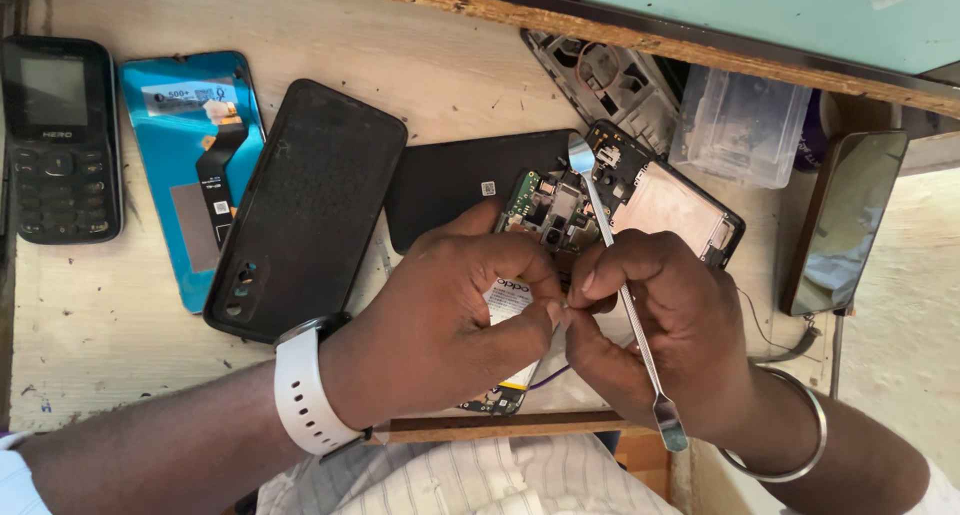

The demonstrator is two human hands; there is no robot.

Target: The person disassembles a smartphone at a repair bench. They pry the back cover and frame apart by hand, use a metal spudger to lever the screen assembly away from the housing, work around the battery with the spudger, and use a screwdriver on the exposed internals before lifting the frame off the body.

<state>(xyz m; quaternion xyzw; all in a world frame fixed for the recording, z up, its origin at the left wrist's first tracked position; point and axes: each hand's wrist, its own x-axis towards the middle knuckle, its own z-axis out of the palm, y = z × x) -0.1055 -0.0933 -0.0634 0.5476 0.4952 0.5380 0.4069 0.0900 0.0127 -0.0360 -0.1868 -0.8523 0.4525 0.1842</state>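
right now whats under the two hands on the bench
An opened phone lies under the left hand and right hand, its green circuit board and part of a white battery showing. The right hand holds a metal spudger. The phone's middle is covered.

Opened phone point(560, 215) sits at table point(90, 325) centre under both hands, phone case point(305, 210) at nine o'clock, screen panel point(190, 175) and keypad phone point(60, 140) beyond it, plastic box point(740, 125) at one o'clock.
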